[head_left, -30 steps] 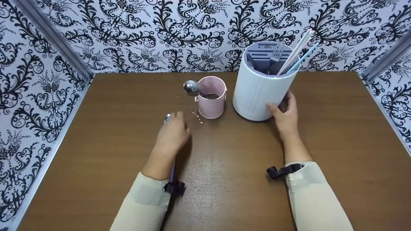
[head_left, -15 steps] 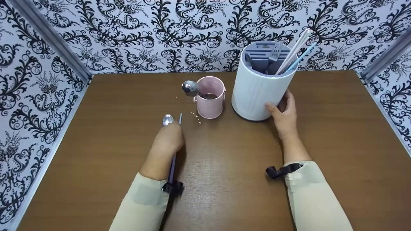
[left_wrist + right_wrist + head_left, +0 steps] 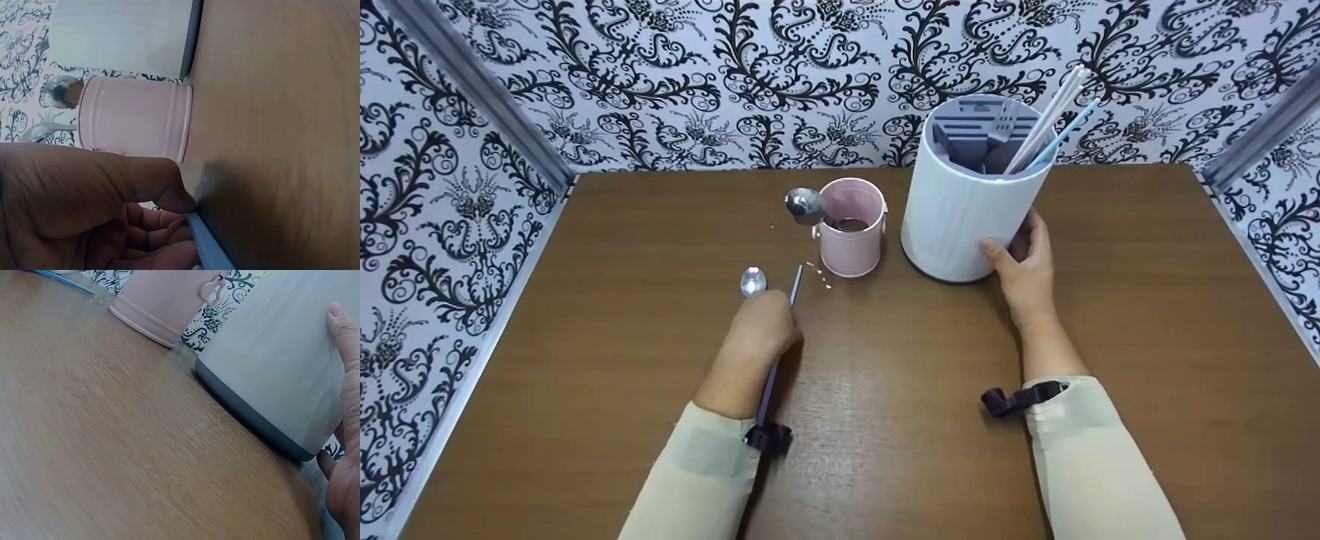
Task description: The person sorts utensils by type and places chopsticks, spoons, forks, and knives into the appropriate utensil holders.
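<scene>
My left hand (image 3: 765, 326) pinches a thin blue chopstick (image 3: 211, 244) between thumb and fingers, low over the table. In the head view, the chopstick's tip points toward the pink bucket-shaped cup (image 3: 851, 251), and its other end runs back under the wrist. A spoon (image 3: 753, 281) lies just beyond the knuckles, its handle hidden by the hand. My right hand (image 3: 1027, 274) grips the lower right side of a white utensil holder (image 3: 964, 225), thumb on the front and fingers mostly hidden behind. The holder contains a fork (image 3: 1003, 124), pale chopsticks (image 3: 1050, 120) and a light-blue stick (image 3: 1069, 131).
A large metal spoon or ladle head (image 3: 805, 206) sticks out over the cup's left rim. Small pale crumbs (image 3: 821, 276) lie on the brown table (image 3: 885, 450) in front of the cup. Patterned walls (image 3: 697, 82) enclose the back and sides.
My left hand has drawn back from the spoon, uncovering its bowl. The chopstick has come into view in its fingers and its tip has swung right. The right hand stays on the holder.
</scene>
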### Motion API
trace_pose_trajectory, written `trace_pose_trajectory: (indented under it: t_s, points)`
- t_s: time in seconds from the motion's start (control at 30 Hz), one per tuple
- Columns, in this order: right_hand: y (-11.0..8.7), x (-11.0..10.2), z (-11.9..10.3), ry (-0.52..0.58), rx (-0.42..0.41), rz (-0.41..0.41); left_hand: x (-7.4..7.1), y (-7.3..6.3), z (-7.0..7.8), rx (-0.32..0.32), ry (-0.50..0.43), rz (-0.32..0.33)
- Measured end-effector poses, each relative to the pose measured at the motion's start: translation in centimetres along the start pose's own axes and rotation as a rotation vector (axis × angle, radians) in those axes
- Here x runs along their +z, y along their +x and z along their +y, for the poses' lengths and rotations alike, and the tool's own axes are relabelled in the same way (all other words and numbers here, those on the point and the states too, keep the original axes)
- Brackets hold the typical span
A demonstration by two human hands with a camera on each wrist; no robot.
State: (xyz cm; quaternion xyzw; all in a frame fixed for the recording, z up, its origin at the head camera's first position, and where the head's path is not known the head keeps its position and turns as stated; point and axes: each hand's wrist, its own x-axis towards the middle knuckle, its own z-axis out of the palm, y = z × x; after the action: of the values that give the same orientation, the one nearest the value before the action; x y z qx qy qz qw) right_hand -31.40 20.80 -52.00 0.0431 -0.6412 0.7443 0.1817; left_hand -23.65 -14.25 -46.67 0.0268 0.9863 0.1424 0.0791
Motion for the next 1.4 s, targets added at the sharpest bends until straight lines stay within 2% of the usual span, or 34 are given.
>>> trace_pose_trajectory:
  t_s: [0.2,0.33,0.67,0.9,1.4]
  points:
    - [-0.1,0.0,-0.1,-0.005,0.011,-0.002,0.2,0.0,0.0,0.049,0.026,-0.015]
    - [0.0,0.0,-0.2,0.012,0.021,-0.001,0.1,0.0,0.1,0.067,0.007,-0.026]
    - [-0.1,-0.1,-0.3,-0.036,0.015,0.003,-1.0,0.3,0.4,0.040,-0.185,-0.054]
    - [-0.1,-0.1,-0.3,-0.049,0.017,-0.004,-1.5,0.3,0.4,0.027,-0.335,-0.013]
    - [0.0,-0.1,-0.1,-0.046,0.011,-0.012,-1.9,0.3,0.3,0.003,-0.372,0.078]
